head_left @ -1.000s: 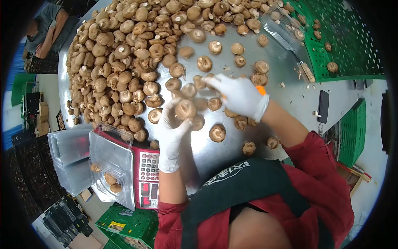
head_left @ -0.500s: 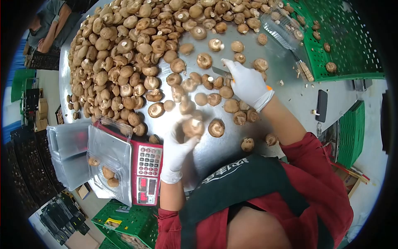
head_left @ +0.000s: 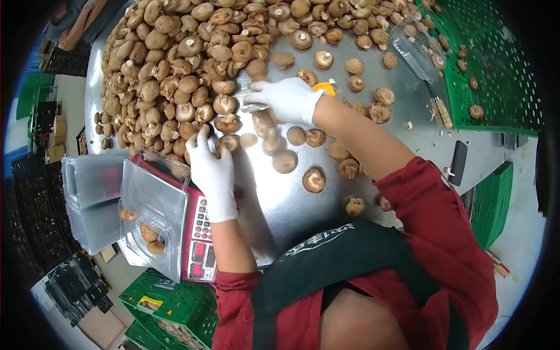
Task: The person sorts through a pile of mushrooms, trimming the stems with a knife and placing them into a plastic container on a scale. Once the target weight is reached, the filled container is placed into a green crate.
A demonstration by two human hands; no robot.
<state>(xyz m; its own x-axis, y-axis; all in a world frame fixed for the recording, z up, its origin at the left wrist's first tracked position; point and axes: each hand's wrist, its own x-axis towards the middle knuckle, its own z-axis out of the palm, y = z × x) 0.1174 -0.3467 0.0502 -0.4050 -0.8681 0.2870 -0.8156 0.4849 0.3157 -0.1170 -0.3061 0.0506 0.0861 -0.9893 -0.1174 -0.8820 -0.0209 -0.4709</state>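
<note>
My left hand point(head_left: 211, 175), in a white glove, reaches to the lower edge of the big mushroom pile point(head_left: 192, 81). Its thumb and fingers are apart beside a brown mushroom point(head_left: 228, 143), with no clear grip on it. My right hand point(head_left: 286, 100), gloved too, is over the metal table and holds a knife with an orange handle point(head_left: 325, 88). Its fingers stretch toward the pile, and the blade is mostly hidden or blurred. Below it lie loose mushrooms, one of them a blurred mushroom point(head_left: 284, 161) and another with gills up point(head_left: 314, 180).
A red scale point(head_left: 201, 233) stands at the left, bearing a clear plastic tray point(head_left: 153, 192) with a few mushrooms. Stacked clear boxes point(head_left: 90, 186) are beside it. At right are a green crate point(head_left: 496, 76), a brush point(head_left: 440, 111) and a phone point(head_left: 458, 163). Another person's arm point(head_left: 81, 26) shows top left.
My left hand has let go of a mushroom and moved left and up to the pile. My right hand has swung left with the knife. The view has shifted slightly.
</note>
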